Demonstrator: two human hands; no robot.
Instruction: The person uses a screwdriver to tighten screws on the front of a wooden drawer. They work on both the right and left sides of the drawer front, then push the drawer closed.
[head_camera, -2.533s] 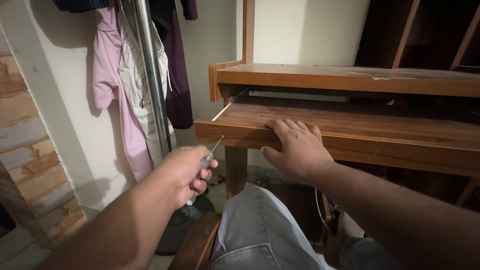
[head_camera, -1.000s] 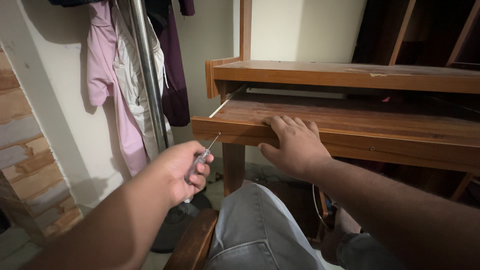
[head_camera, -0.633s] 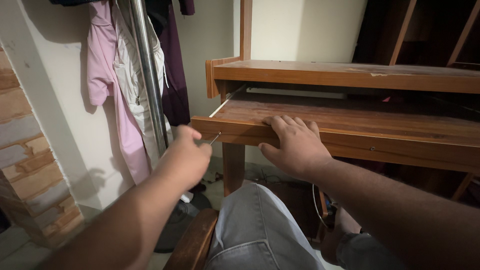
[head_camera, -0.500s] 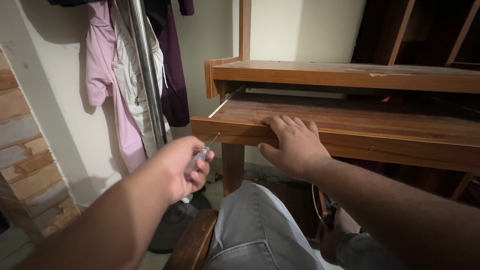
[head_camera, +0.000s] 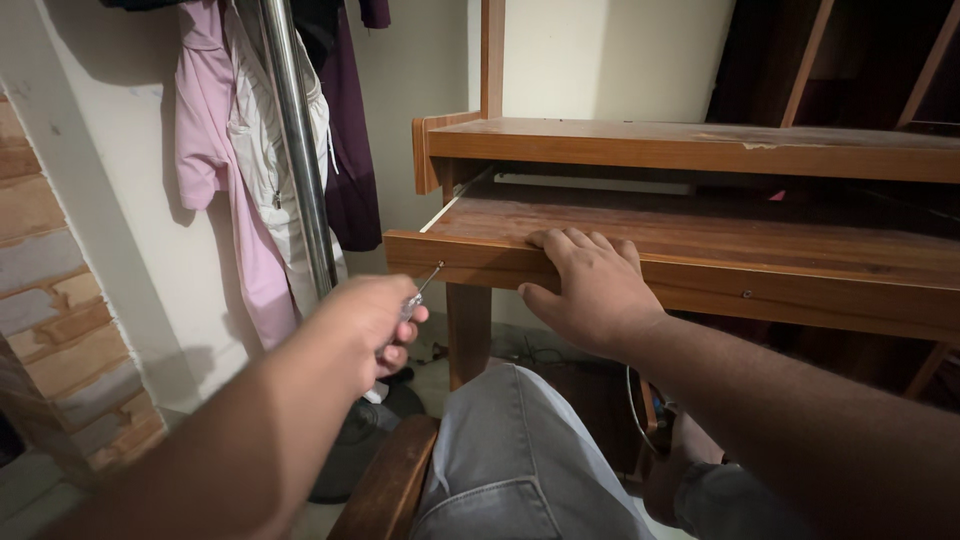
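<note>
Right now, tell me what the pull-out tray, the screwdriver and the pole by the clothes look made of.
Pull-out tray: wood or wood-look laminate, brown grain, matte.
Screwdriver in the left hand: thin, shiny shaft, likely metal; handle looks clear, probably plastic, mostly hidden.
Pole: polished metal, judging by its bright reflections.

screwdriver (head_camera: 422, 287): handle buried inside curled left fingers (head_camera: 398, 335), only thin shaft shows beyond them | shaft tip: too small to tell if it meets sliding shelf (head_camera: 640, 235) | right palm: hidden beneath right fingers (head_camera: 575, 245)

Home room: hanging clothes (head_camera: 250, 170), wooden desk (head_camera: 700, 150)
</note>
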